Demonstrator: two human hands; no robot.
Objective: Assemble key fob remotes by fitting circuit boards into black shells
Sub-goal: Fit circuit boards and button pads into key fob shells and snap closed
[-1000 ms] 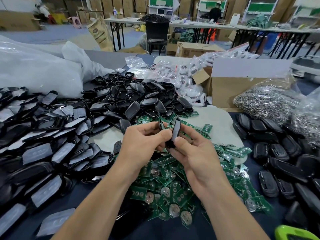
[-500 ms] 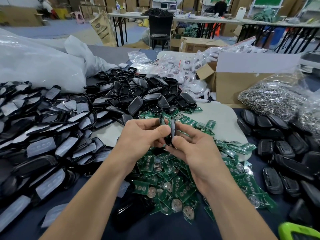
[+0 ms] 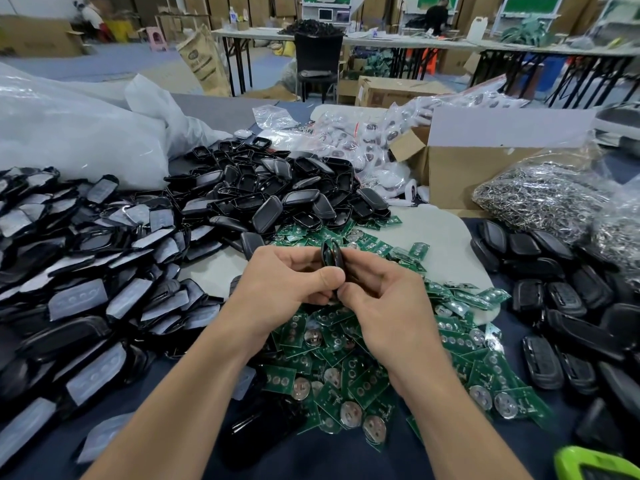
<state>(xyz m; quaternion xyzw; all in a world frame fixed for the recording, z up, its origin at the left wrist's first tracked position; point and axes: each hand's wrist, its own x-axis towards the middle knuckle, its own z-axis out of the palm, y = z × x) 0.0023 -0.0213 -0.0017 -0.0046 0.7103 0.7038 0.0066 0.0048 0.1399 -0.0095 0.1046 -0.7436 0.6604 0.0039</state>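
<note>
You hold the black shell [image 3: 331, 253] between both hands, raised above the heap of green circuit boards [image 3: 332, 344] on the worktop [image 3: 349, 457]. It stands on edge with its thin side turned toward you. Its long axis runs up and away from your wrists, so only the top end shows over your knuckles and the lower end is buried between your thumbs. Your left hand [image 3: 284, 284] grips it from the left, its fingers [image 3: 299, 259] curled round that face and the thumb pressed against the near edge. Your right hand [image 3: 386, 303] pinches it from the right, with its thumb tip touching the left thumb. Neither hand is clearly nearer, because the shell sits in the seam where they meet. A line down the exposed edge suggests two halves lying close together. You cannot tell from here whether a board is seated inside or whether the halves are fully home. The closing squeeze probably has to go sideways, face against face, across the thin dimension and not along the length. Keep the pressure even from top to bottom so the upper end does not gape.
</note>
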